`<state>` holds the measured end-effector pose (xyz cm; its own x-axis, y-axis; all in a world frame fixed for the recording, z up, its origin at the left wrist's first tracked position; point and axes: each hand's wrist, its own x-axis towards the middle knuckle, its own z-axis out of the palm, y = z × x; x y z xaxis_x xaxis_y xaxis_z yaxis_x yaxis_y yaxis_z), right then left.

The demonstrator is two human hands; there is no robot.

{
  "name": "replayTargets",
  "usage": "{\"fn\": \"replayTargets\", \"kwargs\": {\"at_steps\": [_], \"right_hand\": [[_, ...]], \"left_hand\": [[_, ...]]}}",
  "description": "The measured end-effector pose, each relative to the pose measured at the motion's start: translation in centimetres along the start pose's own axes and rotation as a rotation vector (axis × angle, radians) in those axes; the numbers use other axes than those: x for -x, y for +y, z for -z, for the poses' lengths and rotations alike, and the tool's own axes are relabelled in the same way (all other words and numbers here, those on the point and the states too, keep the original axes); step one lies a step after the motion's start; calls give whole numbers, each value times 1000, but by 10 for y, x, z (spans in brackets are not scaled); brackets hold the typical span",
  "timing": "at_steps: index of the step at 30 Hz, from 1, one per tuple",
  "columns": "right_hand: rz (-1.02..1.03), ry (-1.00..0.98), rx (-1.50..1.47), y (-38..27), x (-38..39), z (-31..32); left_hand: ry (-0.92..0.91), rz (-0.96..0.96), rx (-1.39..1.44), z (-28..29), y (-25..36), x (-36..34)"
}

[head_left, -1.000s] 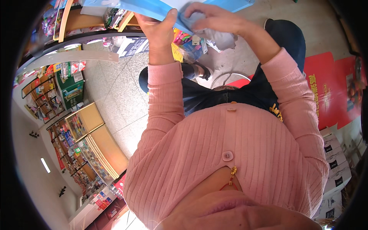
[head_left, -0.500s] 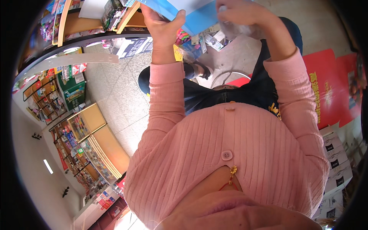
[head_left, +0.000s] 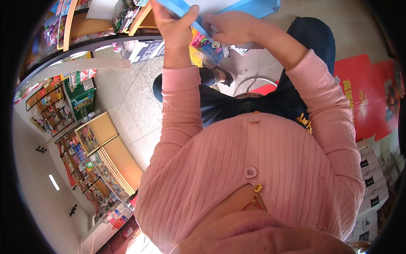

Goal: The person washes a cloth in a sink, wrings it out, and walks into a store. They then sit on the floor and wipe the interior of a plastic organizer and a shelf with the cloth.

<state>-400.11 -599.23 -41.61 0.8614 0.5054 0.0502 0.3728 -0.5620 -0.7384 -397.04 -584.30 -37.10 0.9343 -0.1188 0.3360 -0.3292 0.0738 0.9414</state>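
A light-blue, box-like thing with a pale inside (head_left: pixel 249 7) is at the top edge of the view, partly cut off. My left hand (head_left: pixel 174 28) grips its near left side, with the thumb raised along the blue wall. Close beside it, my right hand (head_left: pixel 237 27) has its fingers curled in at the blue wall. Whatever those fingers pinch is hidden. Below the hands lie colourful packages (head_left: pixel 207 44) and small tags on the floor.
Wooden shelving (head_left: pixel 91 27) with goods stands at the upper left. A metal-ringed stool (head_left: pixel 256 82) shows between my legs. Red printed boards (head_left: pixel 363 97) and stacked white boxes (head_left: pixel 370 182) are at the right. More stocked shelves (head_left: pixel 80 165) line the left.
My right hand has moved left, close to my left hand. The blue thing has tilted, and more of its right end shows. My left hand has shifted slightly left.
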Motion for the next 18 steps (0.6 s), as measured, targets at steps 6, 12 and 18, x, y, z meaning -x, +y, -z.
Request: {"fn": "replayTargets", "kwargs": {"at_steps": [6, 12, 18], "right_hand": [[-106, 89, 270, -10, 4, -7], [-254, 284, 29, 26, 18, 31], [155, 105, -530, 27, 8, 27]], "left_hand": [[-29, -2, -165, 17, -26, 0], [-24, -85, -249, 31, -12, 8], [-34, -166, -509, 55, -21, 8]]}}
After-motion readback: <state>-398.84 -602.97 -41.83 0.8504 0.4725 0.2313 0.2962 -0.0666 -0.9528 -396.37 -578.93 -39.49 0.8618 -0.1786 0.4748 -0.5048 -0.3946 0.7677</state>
